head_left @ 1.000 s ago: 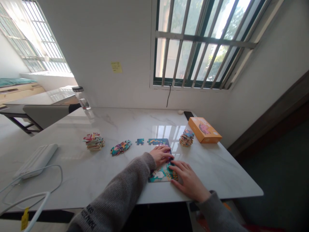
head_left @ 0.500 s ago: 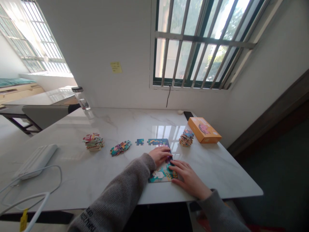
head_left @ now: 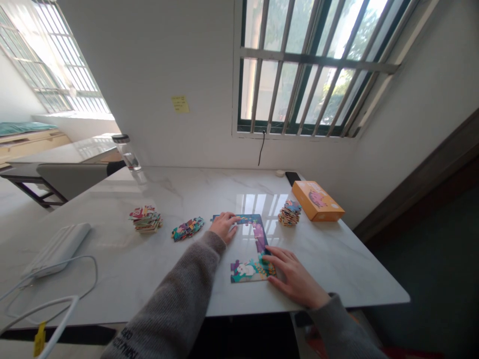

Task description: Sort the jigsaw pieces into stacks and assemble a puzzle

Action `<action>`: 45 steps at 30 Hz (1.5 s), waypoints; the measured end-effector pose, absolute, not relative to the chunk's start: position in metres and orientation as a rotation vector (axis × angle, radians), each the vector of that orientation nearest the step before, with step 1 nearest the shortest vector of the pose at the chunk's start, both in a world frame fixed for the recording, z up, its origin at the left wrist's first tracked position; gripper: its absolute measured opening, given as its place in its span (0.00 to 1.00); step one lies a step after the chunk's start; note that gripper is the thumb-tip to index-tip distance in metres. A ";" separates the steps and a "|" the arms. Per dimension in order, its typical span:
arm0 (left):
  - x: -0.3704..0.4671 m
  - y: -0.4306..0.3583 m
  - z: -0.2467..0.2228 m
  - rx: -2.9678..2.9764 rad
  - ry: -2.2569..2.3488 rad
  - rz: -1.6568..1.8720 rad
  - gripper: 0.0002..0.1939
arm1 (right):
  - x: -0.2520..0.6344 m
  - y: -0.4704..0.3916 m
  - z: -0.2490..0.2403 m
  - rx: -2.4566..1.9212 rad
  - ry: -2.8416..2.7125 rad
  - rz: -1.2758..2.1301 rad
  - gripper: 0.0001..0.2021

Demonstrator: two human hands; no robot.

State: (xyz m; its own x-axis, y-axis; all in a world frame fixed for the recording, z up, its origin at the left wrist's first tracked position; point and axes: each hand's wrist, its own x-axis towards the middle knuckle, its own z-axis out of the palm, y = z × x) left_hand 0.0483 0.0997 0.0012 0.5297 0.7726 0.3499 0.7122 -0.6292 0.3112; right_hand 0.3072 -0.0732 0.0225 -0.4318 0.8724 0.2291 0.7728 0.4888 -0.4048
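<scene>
On the white table lies a partly joined puzzle (head_left: pixel 259 234), a top row, right side and lower strip with a white rabbit. My left hand (head_left: pixel 224 225) rests over the left part of the top row, fingers extended, partly hiding the pieces there. My right hand (head_left: pixel 294 274) lies with spread fingers on the lower right edge of the puzzle. A spread pile of loose pieces (head_left: pixel 187 229) is left of my left hand. One stack of pieces (head_left: pixel 145 219) stands farther left, another stack (head_left: pixel 289 213) right of the puzzle.
An orange box (head_left: pixel 317 200) sits at the table's right, with a black phone (head_left: pixel 292 178) behind it. A clear bottle (head_left: pixel 128 153) stands at the back left. At the left are a white power strip (head_left: pixel 58 249) and cables.
My left hand has moved up and left from the puzzle's right side to the top row, over where a separate piece lay. My right hand has hardly moved.
</scene>
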 end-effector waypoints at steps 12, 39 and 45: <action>0.033 0.097 0.008 2.634 1.307 0.711 0.18 | 0.307 -0.074 0.019 -1.385 -2.271 0.326 0.22; -0.133 0.077 -0.021 2.348 1.666 0.901 0.20 | 0.308 -0.062 0.006 -1.387 -2.054 0.383 0.18; -0.131 0.073 -0.016 2.382 1.663 1.031 0.17 | 0.308 -0.061 0.008 -1.349 -1.982 0.412 0.17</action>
